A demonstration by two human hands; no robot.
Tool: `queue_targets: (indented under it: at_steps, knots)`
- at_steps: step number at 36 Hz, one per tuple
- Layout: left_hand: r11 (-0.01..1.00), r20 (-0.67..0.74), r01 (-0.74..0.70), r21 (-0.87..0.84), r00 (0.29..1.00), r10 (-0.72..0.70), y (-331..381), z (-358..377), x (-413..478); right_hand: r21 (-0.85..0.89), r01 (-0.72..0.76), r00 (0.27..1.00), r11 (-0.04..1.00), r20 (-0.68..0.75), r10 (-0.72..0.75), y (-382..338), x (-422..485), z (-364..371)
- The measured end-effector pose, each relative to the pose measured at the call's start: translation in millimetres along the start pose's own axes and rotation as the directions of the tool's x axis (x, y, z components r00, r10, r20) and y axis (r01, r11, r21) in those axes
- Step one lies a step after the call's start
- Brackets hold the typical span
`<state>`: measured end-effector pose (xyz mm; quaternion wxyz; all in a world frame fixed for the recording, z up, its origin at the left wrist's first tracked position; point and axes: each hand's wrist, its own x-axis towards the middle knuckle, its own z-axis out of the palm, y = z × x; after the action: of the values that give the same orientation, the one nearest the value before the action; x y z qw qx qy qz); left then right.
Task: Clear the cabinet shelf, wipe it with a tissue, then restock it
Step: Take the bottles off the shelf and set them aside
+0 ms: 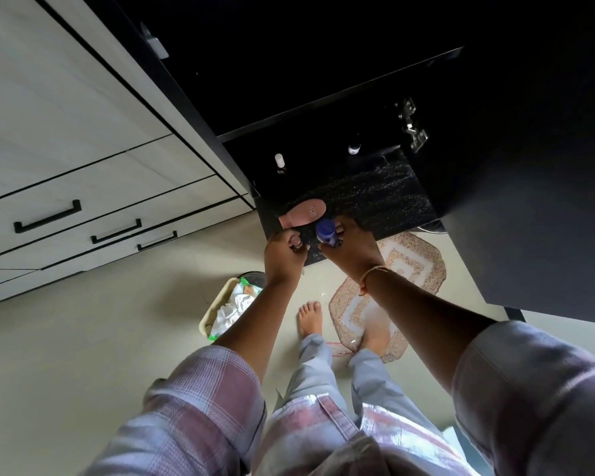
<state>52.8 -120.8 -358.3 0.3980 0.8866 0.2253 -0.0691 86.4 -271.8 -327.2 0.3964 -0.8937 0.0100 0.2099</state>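
Cabinet shelf (375,194) carries two small bottles (279,163) at the rear; at its front edge the left hand (284,250) grips a pink tube (304,214) by its end and the right hand (352,247) curls round a blue bottle (325,231).

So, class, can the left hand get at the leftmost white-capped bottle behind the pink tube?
Probably yes. The white-capped bottle stands in the open on the dark shelf, with only the flat pink tube lying between; the left hand could pass over it.
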Motion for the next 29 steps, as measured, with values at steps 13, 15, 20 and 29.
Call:
queue_targets:
  at_steps: [13,15,20,29]
  knots:
    - [0.994,-0.051,-0.081,0.077,0.995,0.085,12,-25,-39,-0.158,-0.016,0.998,0.987,0.054,0.025,15,-10,-21]
    - [0.994,-0.094,-0.09,0.066,0.991,0.096,17,-32,-42,-0.161,-0.013,1.0,0.987,-0.023,0.01,17,-7,-29]
    - [0.989,-0.097,-0.135,0.055,0.985,0.14,30,-38,-32,-0.102,-0.055,0.997,0.993,-0.067,0.048,8,11,-44]
    - [0.975,-0.194,-0.217,0.05,0.955,0.222,53,-47,19,-0.15,0.018,0.974,0.989,-0.222,-0.052,-12,51,-52]
